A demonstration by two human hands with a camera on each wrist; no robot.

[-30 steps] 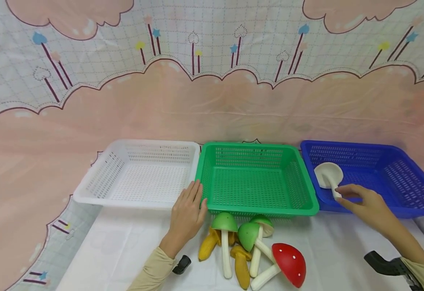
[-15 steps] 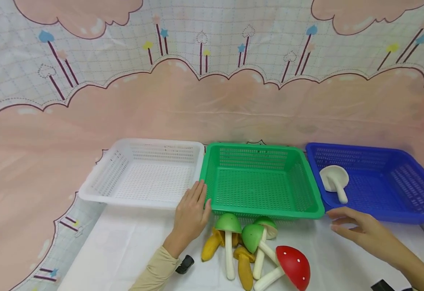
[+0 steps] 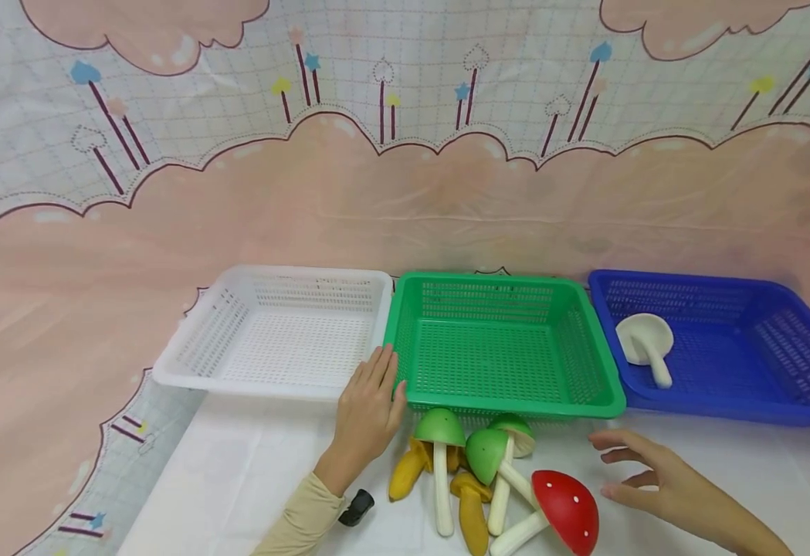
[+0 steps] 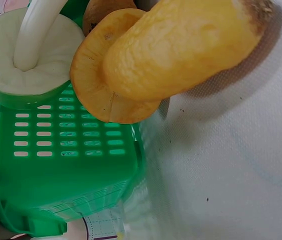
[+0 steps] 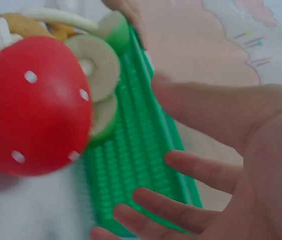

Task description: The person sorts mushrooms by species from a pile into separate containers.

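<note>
My left hand rests with straight fingers at the near left corner of the green basket, beside the white basket. My right hand is over the cloth with fingers spread, holding nothing, just right of a toy mushroom with a red, white-dotted cap. In the right wrist view that red mushroom lies off the fingertips. Several green-capped toy mushrooms and yellow-brown ones lie in a pile before the green basket. A white mushroom lies inside the blue basket, stem toward me.
The white basket stands at the left, the green one in the middle and the blue one at the right, in a row. A patterned cloth hangs behind them. White cloth covers the table.
My right hand has let go of the white mushroom in the blue basket and moved back and left, to beside the red mushroom. The left hand stays at the green basket's corner.
</note>
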